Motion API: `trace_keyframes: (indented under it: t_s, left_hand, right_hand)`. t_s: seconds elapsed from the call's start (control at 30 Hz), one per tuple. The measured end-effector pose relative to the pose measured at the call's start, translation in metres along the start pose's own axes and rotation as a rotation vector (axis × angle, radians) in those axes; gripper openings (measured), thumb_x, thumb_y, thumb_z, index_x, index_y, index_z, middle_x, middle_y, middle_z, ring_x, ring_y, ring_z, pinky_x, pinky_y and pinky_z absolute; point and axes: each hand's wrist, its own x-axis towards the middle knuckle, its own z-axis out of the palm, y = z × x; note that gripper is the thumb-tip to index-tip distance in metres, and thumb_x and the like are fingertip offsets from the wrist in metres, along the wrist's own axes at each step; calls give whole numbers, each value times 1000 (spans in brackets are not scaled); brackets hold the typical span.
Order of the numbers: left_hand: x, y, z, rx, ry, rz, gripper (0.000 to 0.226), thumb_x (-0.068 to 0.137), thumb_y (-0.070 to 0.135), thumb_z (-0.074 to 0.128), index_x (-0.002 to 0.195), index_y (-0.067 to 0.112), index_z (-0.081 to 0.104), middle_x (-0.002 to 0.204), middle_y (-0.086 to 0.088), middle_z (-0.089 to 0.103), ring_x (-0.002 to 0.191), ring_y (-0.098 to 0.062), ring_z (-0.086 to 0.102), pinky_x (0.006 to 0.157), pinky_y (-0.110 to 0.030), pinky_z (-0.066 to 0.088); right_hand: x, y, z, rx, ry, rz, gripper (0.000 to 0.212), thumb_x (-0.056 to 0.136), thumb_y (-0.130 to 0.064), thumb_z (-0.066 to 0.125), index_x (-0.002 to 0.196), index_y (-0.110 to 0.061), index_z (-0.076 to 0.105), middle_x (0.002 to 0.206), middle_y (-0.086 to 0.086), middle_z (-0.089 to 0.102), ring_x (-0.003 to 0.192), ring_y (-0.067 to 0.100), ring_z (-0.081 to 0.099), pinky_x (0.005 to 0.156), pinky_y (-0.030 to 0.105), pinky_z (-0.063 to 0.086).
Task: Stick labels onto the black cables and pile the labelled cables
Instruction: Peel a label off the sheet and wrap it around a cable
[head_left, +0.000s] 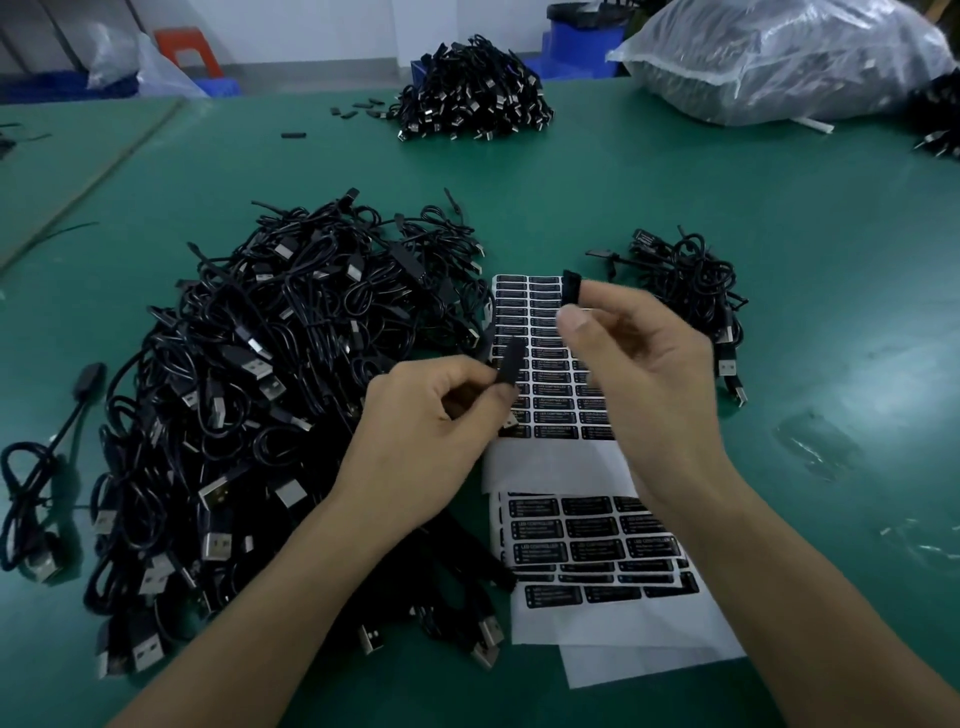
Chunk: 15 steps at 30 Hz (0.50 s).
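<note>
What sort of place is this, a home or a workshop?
Most likely a small factory or assembly workshop: heaps of identical black cables lie on a green work table, sheets of printed labels lie beside them, and a big plastic bag, seemingly of stock, sits at the far edge.

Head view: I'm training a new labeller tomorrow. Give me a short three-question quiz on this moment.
1. True or false: the right hand pinches a black label.
2. Where does the small pile lie from the label sheet? A left; B right; C on it.
3. Which hand holds the cable?
Key: 1 true; 2 B; 3 the left hand.
</note>
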Motion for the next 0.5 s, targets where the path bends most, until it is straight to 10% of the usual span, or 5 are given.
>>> trace_keyframes:
  t_s: [0.5]
  left_hand:
    - [3, 2, -2, -219, 133, -27, 15, 95, 14, 67, 86, 24, 73, 77, 3, 75, 64, -14, 71, 69, -32, 61]
  right_hand:
    - [-3, -7, 3, 394, -114, 340, 16, 67, -20, 74, 82, -16, 76, 69, -1, 69, 62, 7, 61, 58, 15, 50]
